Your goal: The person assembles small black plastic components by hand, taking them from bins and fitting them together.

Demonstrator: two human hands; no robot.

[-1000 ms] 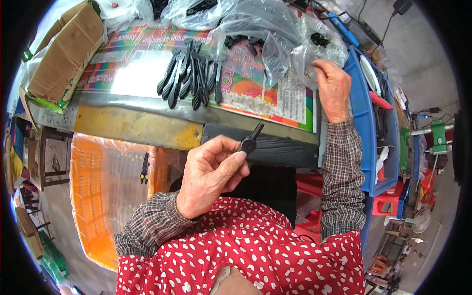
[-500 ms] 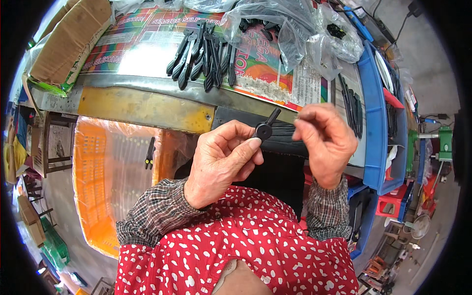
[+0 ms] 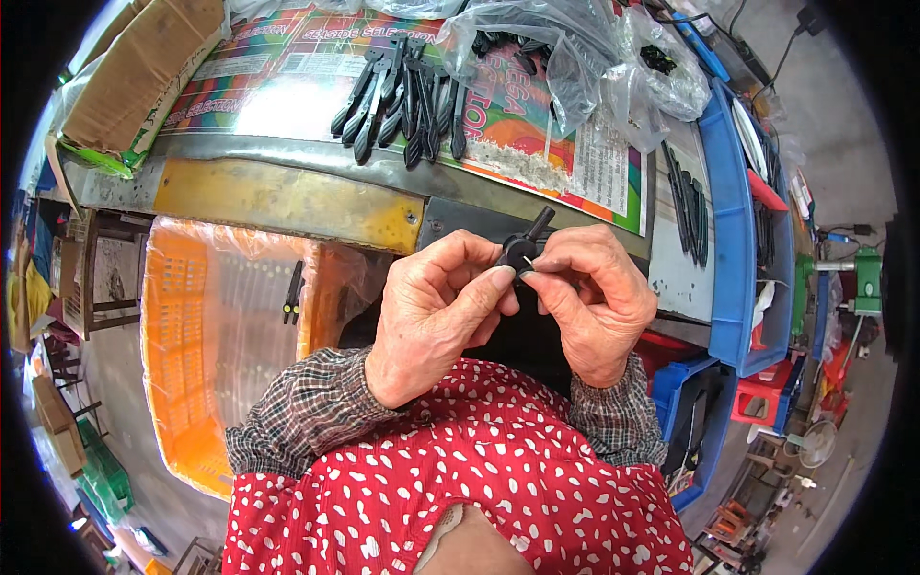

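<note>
My left hand (image 3: 431, 321) pinches a small black plastic part (image 3: 518, 251) with a round disc and a short stem that points up and to the right. My right hand (image 3: 599, 302) is closed at the disc's face, thumb and forefinger together on a thin, pale, pin-like piece (image 3: 526, 260). The tip of that piece is at the middle of the disc; I cannot tell whether it sits in the hole. Beyond both hands, on the workbench, lies a pile of long black plastic parts (image 3: 402, 101).
An orange crate (image 3: 177, 355) lined with clear plastic stands at the left, black pieces (image 3: 293, 292) inside it. Clear bags (image 3: 575, 81) of black parts lie at the back. A cardboard box (image 3: 134, 86) is far left, a blue tray (image 3: 725, 225) at the right beside more black strips (image 3: 685, 206).
My right hand has come left and down to the disc and now pinches the thin piece against it. My left hand holds the black part in nearly the same place.
</note>
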